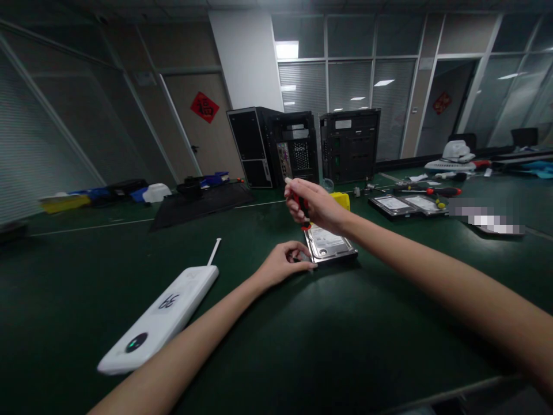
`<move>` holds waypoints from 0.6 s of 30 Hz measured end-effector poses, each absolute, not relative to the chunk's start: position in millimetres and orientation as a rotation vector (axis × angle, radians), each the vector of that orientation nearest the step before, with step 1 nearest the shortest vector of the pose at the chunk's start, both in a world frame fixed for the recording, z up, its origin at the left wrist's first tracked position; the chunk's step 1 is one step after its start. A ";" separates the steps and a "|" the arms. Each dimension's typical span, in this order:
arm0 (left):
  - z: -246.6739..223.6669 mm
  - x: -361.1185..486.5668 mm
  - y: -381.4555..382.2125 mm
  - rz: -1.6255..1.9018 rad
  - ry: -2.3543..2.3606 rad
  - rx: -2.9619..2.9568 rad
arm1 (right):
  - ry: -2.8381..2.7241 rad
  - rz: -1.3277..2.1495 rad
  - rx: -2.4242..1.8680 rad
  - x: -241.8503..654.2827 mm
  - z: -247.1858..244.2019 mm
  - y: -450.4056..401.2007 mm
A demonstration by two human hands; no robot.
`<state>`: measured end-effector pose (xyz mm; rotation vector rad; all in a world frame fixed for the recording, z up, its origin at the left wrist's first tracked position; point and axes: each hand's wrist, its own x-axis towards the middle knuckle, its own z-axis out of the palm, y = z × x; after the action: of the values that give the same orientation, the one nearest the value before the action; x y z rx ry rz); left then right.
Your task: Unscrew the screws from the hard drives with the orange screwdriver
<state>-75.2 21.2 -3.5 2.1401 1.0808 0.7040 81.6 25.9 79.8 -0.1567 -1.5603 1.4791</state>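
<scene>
A silver and black hard drive (330,243) lies on the dark green table (242,225), label side up. My left hand (287,262) is at its left edge, thumb at the near left corner and fingers curled against the side. Above the drive's far left part, my right hand (313,204) is closed around a red and black screwdriver (305,214), held upright. Its tip is too small to make out. Behind the drive, a yellow object (341,200) is partly hidden by my right hand.
A white power bank (168,314) lies at the left. Two more hard drives (391,204) and several tools (444,191) are at the right. Computer cases (253,147) stand at the back, near a black mat (201,206). A blurred phone-like object (496,225) lies far right.
</scene>
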 end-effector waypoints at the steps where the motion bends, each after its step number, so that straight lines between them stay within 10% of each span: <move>1: -3.7 -74.7 20.7 0.699 1.071 2.141 | -1.560 1.473 -0.158 81.9 79.7 25.8; 18: -2.0 -68.6 20.3 0.622 1.066 2.081 | -1.566 1.360 -0.138 75.0 76.3 24.1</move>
<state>-68.6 20.3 -2.0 2.0812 1.0657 0.6224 75.0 24.1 76.3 -0.1384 -1.5664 1.3599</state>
